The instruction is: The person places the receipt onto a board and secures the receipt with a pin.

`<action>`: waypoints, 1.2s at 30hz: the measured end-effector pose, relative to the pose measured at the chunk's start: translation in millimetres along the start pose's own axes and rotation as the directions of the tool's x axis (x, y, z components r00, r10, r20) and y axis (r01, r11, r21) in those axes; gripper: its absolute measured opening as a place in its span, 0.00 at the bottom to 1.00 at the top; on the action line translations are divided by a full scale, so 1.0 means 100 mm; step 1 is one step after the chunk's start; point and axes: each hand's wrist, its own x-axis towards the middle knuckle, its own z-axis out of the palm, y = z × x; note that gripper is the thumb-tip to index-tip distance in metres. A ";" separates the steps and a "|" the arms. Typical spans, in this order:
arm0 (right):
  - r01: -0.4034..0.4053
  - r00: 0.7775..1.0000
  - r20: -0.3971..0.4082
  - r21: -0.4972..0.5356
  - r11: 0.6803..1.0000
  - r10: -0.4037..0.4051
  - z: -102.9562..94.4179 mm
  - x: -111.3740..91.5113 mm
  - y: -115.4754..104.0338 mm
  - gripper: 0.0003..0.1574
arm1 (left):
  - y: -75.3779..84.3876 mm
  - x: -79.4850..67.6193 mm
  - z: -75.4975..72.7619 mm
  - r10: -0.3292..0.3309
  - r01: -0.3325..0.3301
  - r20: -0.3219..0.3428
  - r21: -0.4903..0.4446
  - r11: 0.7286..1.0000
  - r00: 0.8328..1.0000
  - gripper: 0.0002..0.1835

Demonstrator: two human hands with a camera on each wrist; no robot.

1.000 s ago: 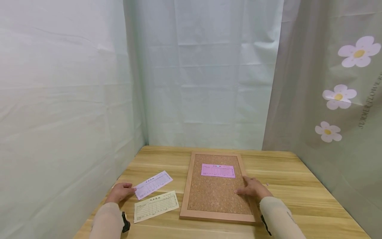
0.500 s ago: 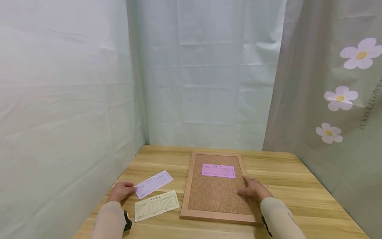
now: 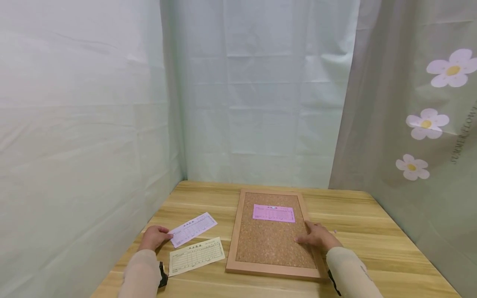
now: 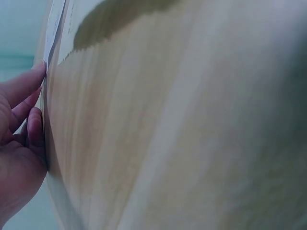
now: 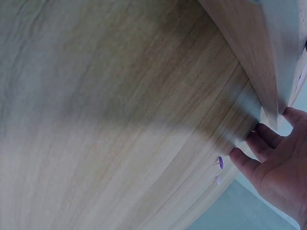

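Note:
My left hand [image 3: 155, 237] pinches the left corner of a lilac printed slip [image 3: 193, 229] lying on the table. In the left wrist view the thumb [image 4: 29, 84] meets the edge of the paper, with other fingers curled below. Just in front of it lies a pale yellow printed slip [image 3: 196, 256]. My right hand [image 3: 316, 236] holds the right side of a wood-framed corkboard [image 3: 272, 248], thumb over the frame onto the cork. Several of its fingertips rest by the outer edge. On the upper cork lies a pink printed slip [image 3: 273, 213], with a small pale tack at its top.
A purple thumbtack [image 5: 220, 163] lies on the table near the right fingers, with a paler shape beside it. The wooden table [image 3: 357, 211] extends to the right of the board. Light curtains [image 3: 261, 103] surround the table's back and sides.
The view has shifted slightly. My left hand keeps its hold on the lilac slip's corner, and my right hand stays on the corkboard's frame. No slip has visibly moved on the table.

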 end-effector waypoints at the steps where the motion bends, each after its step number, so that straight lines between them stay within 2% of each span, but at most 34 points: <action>1: 0.001 1.000 0.000 -0.003 1.000 -0.001 0.00 0.00 0.01 0.65 | 0.00 0.00 0.01 -0.005 0.005 -0.003 0.001 1.000 1.000 0.18; 8: 0.006 1.000 0.001 -0.012 1.000 -0.006 -0.01 0.00 0.02 0.66 | 0.01 0.02 0.03 -0.045 0.045 -0.005 -0.010 0.999 0.999 0.18; 21: 0.012 1.000 0.007 -0.038 0.999 -0.012 -0.03 -0.02 -0.03 0.64 | -0.01 0.04 0.03 -0.041 0.041 -0.007 -0.014 0.999 0.999 0.18; 28: 0.019 1.000 0.004 -0.037 0.999 -0.019 -0.04 -0.02 -0.04 0.64 | 0.01 0.03 0.03 -0.024 0.024 -0.018 0.033 0.999 1.000 0.25; 36: 0.022 1.000 0.003 -0.019 1.000 -0.022 -0.03 -0.03 -0.04 0.64 | -0.01 0.03 0.04 -0.019 0.020 -0.016 0.048 0.999 1.000 0.19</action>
